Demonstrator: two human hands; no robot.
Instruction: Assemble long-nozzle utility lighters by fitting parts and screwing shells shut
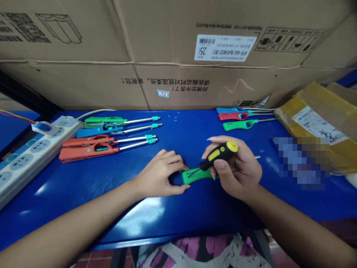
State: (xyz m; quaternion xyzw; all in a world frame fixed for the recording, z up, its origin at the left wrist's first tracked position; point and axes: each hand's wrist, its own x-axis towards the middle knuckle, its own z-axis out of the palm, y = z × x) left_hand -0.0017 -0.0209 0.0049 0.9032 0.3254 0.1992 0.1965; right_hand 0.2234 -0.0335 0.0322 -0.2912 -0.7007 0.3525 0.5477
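A green long-nosed lighter [195, 175] lies on the blue table [83, 178] in front of me, its metal tip poking out to the right. My left hand [161, 173] is curled with fingertips pressed on the lighter's left end. My right hand [232, 167] is closed round a black and yellow screwdriver [219, 153], whose shaft points down-left onto the green handle. Part of the lighter's body is hidden under my right hand.
Several lighters in green, blue and orange [108, 137] lie at the left, three more [237, 117] at the back right. A white power strip [28, 152] runs along the left edge. Cardboard boxes [167, 48] wall the back; a taped parcel [318, 119] sits right.
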